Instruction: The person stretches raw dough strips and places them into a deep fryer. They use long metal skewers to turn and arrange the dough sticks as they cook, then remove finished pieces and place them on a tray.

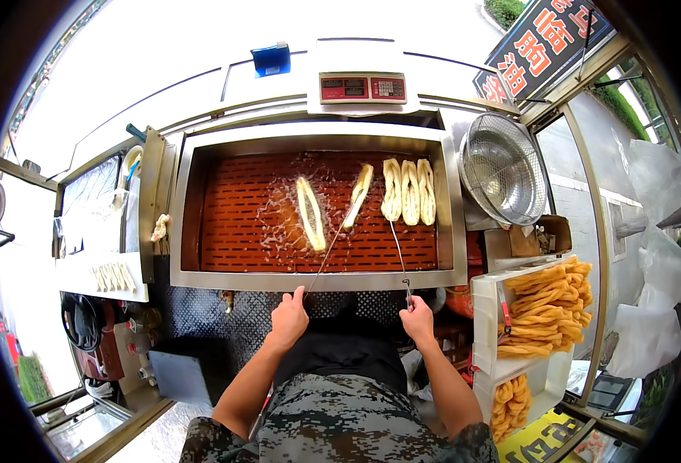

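In front of me is a steel deep fryer (311, 280) full of reddish-brown oil over a slotted plate. My left hand (289, 317) is closed on a thin metal rod (324, 260), whose far end reaches a narrow dough strip (359, 197) right of the middle. My right hand (417, 318) grips a second metal rod (398, 246), its tip beside pale dough strips (410, 192) lined up at the fryer's right end. A looped dough strip (310, 214) floats at the centre with bubbles around it.
Right of the fryer stand a wire strainer over a steel bowl (504, 168) and white plastic crates (484, 324) with fried dough sticks (543, 309). On the left, raw dough strips (112, 276) lie on a white board (74, 272). A red scale (362, 88) sits behind the fryer.
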